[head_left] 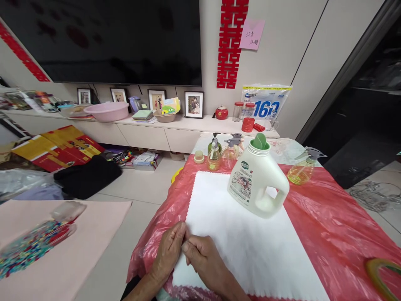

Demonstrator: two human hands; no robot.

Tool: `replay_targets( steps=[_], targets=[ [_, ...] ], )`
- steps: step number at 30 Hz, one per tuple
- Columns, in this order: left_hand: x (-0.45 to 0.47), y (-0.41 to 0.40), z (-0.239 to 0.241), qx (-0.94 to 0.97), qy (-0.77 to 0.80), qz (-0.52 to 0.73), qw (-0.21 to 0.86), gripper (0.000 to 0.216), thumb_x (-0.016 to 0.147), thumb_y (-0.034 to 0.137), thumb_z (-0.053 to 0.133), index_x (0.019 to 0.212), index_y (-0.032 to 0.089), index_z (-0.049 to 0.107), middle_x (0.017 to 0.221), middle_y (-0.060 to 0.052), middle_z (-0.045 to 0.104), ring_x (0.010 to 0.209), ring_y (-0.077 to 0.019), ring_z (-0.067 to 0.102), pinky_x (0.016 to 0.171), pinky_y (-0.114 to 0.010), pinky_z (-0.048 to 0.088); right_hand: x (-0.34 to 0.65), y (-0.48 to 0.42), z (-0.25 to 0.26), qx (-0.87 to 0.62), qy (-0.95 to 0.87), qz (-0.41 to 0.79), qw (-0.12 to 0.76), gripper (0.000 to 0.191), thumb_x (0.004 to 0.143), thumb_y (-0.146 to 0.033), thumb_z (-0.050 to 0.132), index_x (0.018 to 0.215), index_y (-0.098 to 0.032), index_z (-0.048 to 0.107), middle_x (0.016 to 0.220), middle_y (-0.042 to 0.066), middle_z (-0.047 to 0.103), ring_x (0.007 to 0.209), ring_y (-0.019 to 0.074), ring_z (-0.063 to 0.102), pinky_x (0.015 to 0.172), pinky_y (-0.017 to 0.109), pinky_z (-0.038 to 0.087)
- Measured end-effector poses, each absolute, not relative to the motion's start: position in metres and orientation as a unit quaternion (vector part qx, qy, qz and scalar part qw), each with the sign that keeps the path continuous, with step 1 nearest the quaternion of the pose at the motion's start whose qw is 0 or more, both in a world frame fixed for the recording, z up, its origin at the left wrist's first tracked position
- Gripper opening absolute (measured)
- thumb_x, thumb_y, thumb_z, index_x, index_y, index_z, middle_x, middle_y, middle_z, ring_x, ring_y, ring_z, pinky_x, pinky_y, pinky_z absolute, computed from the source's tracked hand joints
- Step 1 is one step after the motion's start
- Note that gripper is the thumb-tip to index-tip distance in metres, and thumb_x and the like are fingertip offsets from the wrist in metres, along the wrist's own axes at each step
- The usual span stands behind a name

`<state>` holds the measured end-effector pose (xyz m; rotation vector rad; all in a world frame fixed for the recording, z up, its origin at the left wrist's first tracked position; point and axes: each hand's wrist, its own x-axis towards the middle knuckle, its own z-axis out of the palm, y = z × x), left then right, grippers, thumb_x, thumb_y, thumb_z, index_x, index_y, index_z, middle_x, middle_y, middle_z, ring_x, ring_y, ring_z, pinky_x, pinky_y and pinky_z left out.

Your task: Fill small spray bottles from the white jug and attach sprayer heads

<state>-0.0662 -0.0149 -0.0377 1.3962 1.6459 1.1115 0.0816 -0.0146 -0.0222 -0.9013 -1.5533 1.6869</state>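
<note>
My left hand (171,246) lies at the left edge of the white scalloped cloth (257,251), its fingers curled closed. Touching or nearly touching it, my right hand (203,257) rests on the cloth with thumb and fingers pressed together. Nothing shows in either hand, though the palms are hidden. Beyond them a pale detergent jug (257,179) stands upright on the cloth. A green measuring cap (260,141) sits tilted in its open mouth, and its handle faces right. The cloth covers part of a red plastic sheet (332,213).
Behind the jug stand a yellowish spray bottle (214,158) and a pink one (229,155), near a small pale cap (199,157). Another spray bottle (301,171) is at right. A tape roll (374,271) lies front right. At left, a pink-covered table (90,246) holds colourful small pieces (34,244).
</note>
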Motion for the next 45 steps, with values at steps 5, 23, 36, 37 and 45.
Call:
replay_targets(
  steps=[5,23,36,37,45],
  targets=[
    [-0.069,-0.015,-0.043,0.541,0.617,0.432,0.374,0.060,0.094,0.071,0.040,0.057,0.024,0.050,0.055,-0.001,0.055,0.056,-0.0199,0.054,0.056,-0.032,0.048,0.079,-0.016,-0.028,-0.347,-0.606,0.628,0.344,0.077,0.090,-0.086,0.045,0.061,-0.015,0.047,0.057,-0.001,0.040,0.056,0.0080,0.035,0.056,0.023,0.029],
    [-0.066,-0.015,-0.005,0.550,0.590,0.428,0.407,0.055,0.094,0.065,0.045,0.062,0.023,0.059,0.059,-0.001,0.055,0.058,-0.0176,0.049,0.060,-0.031,0.043,0.099,-0.005,-0.036,-0.402,-0.579,0.603,0.374,0.066,0.096,-0.079,0.043,0.090,-0.015,0.061,0.068,-0.001,0.051,0.054,0.0085,0.042,0.054,0.022,0.033],
    [-0.045,-0.024,-0.011,0.501,0.573,0.485,0.430,0.069,0.088,0.081,0.041,0.051,0.024,0.046,0.053,-0.001,0.049,0.055,-0.0165,0.046,0.060,-0.032,0.041,0.100,-0.014,-0.026,-0.440,-0.539,0.576,0.428,0.073,0.092,-0.086,0.040,0.063,-0.020,0.041,0.050,-0.004,0.030,0.048,0.0083,0.028,0.050,0.025,0.022],
    [-0.044,-0.025,-0.013,0.502,0.573,0.481,0.433,0.070,0.089,0.081,0.039,0.048,0.025,0.043,0.051,-0.001,0.047,0.054,-0.0166,0.045,0.060,-0.033,0.040,0.099,-0.015,-0.027,-0.442,-0.539,0.573,0.431,0.074,0.092,-0.087,0.039,0.061,-0.020,0.038,0.051,-0.003,0.029,0.049,0.0084,0.028,0.050,0.025,0.022],
    [-0.039,-0.027,-0.020,0.470,0.606,0.458,0.448,0.072,0.087,0.088,0.023,0.047,0.028,0.030,0.048,0.001,0.032,0.051,-0.0166,0.033,0.054,-0.035,0.032,0.101,-0.014,-0.044,-0.454,-0.551,0.573,0.402,0.075,0.097,-0.086,0.029,0.062,-0.019,0.037,0.059,-0.001,0.034,0.057,0.0103,0.033,0.056,0.028,0.027]
  ],
)
